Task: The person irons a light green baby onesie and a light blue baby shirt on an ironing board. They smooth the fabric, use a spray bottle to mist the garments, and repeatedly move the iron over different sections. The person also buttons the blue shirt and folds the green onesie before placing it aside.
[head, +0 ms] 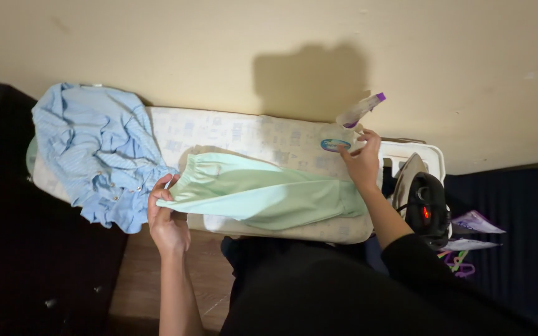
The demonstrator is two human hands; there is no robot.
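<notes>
A mint-green garment [250, 190] with a gathered elastic cuff lies along the patterned ironing board [244, 134]. My left hand [166, 218] pinches the garment's near left edge by the cuff. My right hand [361, 155] is raised over the board's right end and holds a clear spray bottle [347, 127] with a purple nozzle and a round blue label.
A crumpled light-blue striped shirt [94, 149] is heaped on the board's left end. A black iron [428, 208] with a red light stands on a white rest [428, 152] at the right. A beige wall lies behind; coloured hangers [459, 261] lie lower right.
</notes>
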